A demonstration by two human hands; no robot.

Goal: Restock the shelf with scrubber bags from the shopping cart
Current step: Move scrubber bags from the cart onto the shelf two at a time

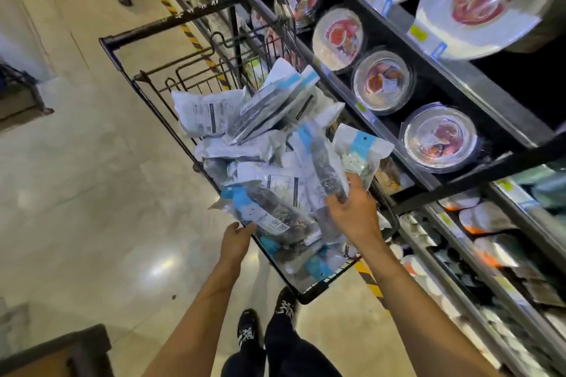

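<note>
A person stands over a wire cart [147, 101] heaped with scrubber bags [260, 144], beside a shelf [428, 70] of bowls. The right hand [352, 208] grips two bags [346, 162] by their lower ends; the left hand [237, 239] curls on the cart's rim. The bags look light, soft and slippery, best pinched at their blue tops.

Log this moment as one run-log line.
stage: picking from cart | right hand: grip on two scrubber bags | left hand: on near bag | shelf: none placed
</note>
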